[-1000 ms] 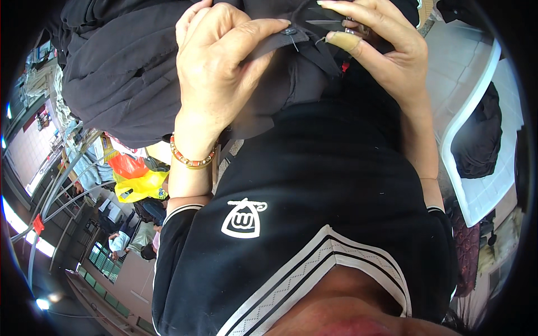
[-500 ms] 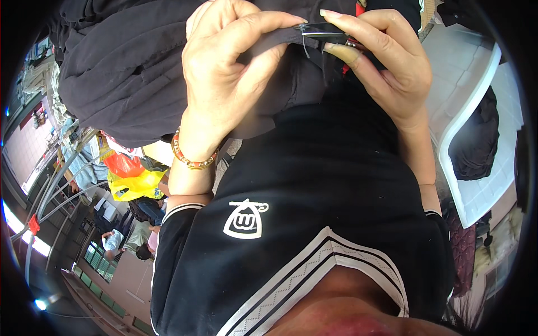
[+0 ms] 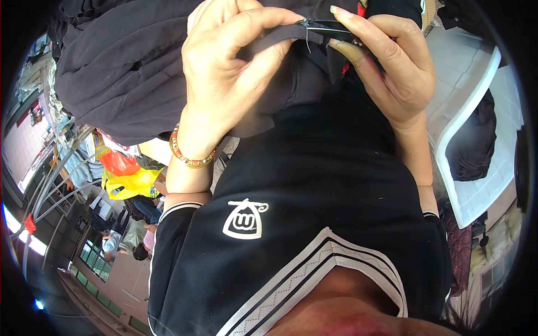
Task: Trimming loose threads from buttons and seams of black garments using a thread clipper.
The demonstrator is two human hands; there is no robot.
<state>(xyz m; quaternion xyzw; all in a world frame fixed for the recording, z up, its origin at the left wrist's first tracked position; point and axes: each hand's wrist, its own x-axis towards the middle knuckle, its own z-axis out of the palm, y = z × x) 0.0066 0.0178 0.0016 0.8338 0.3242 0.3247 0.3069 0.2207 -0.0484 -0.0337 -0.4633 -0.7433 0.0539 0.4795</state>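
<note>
Dark cloth spreads from 10 to 12 o'clock. Left hand, 11 o'clock: fingers pinch its edge. Right hand, 1 to 2 o'clock: fingers grasp snips, tips at the loose thread. Recommended: hold the edge taut; snip close to the root, clear of the weave.

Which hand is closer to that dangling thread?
Left. The left hand pinches the dark cloth edge beside the thread; the right hand, holding snips, is farther, to its right.
</note>
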